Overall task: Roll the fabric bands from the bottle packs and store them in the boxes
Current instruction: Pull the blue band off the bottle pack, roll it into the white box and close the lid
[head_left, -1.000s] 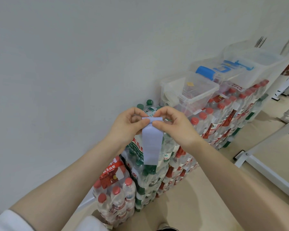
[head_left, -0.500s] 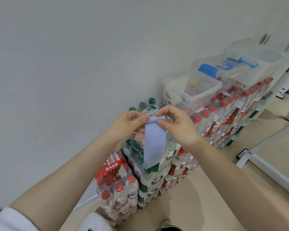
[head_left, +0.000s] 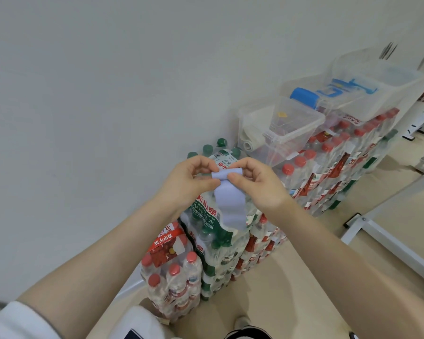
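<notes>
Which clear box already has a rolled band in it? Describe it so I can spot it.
Along the wall runs a row of stacked bottle packs with clear boxes on top. Take the nearest box, just beyond the hands. Unlike the farther ones holding blue items, it has a pale rolled band lying at its near end.

beige floor [head_left: 274, 297], stacked bottle packs [head_left: 174, 277] on it

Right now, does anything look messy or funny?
Nothing broken or spilled. The nearest clear box sits tilted, nested in another box. Both hands pinch the lilac band, its tail hanging wavy.
</notes>
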